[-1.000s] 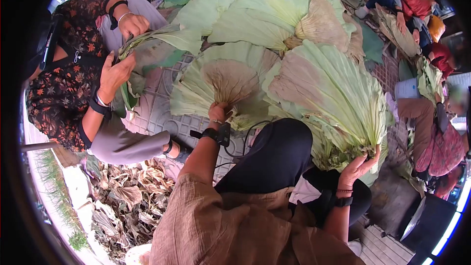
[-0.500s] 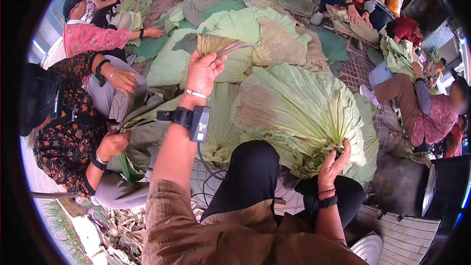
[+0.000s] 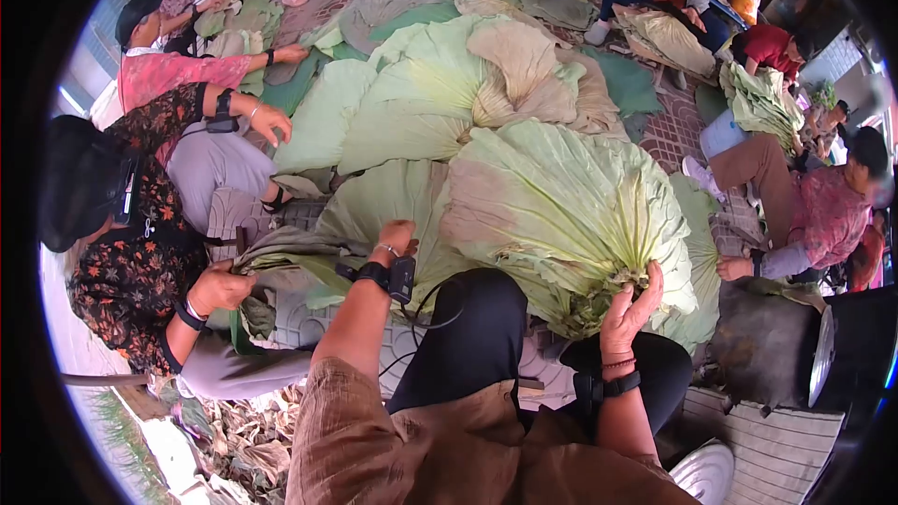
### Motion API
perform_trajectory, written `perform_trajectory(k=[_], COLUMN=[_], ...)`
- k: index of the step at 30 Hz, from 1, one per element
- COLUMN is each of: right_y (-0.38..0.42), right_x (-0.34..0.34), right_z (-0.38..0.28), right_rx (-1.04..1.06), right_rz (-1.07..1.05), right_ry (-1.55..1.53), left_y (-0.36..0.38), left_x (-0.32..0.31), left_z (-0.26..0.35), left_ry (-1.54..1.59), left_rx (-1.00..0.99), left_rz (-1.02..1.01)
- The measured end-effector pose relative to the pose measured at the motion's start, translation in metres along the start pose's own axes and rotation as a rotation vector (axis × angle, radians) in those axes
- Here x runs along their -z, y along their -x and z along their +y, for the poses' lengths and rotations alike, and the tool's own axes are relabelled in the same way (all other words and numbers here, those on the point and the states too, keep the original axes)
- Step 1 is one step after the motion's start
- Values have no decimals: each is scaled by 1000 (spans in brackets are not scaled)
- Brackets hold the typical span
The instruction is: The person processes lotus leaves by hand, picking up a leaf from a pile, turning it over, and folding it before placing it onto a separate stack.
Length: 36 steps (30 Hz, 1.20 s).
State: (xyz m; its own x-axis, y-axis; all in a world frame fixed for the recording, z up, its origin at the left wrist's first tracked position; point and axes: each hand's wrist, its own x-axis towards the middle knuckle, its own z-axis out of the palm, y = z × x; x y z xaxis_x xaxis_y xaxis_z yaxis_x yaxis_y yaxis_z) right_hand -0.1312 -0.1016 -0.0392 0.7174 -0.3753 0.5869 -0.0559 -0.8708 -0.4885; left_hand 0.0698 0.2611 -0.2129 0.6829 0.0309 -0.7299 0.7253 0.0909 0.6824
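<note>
A fan-shaped bundle of pale green dried lotus leaves (image 3: 561,196) lies before my knees, with a brownish patch on its left side. My right hand (image 3: 631,309) grips its gathered base at the lower right, thumb and fingers around the crumpled centre. My left hand (image 3: 399,238) is above a flat lotus leaf (image 3: 388,196) left of the bundle. Its fingers look curled, and whatever they may hold is hidden. Behind the bundle, more green leaves (image 3: 412,93) overlap, with a tan leaf (image 3: 524,61) on top.
Close on my left, a person in a dark floral shirt (image 3: 131,271) holds leaves in one hand. Other people sit around the pile with leaves. A blue bucket (image 3: 722,134) stands at the right, a dark sack-like object (image 3: 762,346) nearer me. Dry brown scraps (image 3: 248,440) lie lower left.
My left hand has come down and back toward me; the folded brown leaf it held up no longer shows in it. My right hand stays on the bundle. The left neighbour's upper hand has lifted.
</note>
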Motion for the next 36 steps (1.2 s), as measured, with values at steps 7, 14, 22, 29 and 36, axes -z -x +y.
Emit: perform_trajectory(k=[7, 14, 22, 29, 36], right_y=[2, 3, 4, 4, 4], right_x=[0, -1, -4, -4, -4], right_z=[-6, -7, -11, -4, -8], right_rx=[-35, -66, -73, -90, -82], right_rz=[8, 14, 22, 9, 23], right_ry=[-90, -204, -195, -138, -142], left_y=[16, 16, -13, 2, -51], left_x=[103, 69, 19, 3, 30], left_z=[-171, -203, -204, -153, -217], left_ry=[-1549, -1194, -199, -482, -705], left_rx=[-290, -253, 153, 271, 39], left_rz=[-52, 34, 662, 525, 322])
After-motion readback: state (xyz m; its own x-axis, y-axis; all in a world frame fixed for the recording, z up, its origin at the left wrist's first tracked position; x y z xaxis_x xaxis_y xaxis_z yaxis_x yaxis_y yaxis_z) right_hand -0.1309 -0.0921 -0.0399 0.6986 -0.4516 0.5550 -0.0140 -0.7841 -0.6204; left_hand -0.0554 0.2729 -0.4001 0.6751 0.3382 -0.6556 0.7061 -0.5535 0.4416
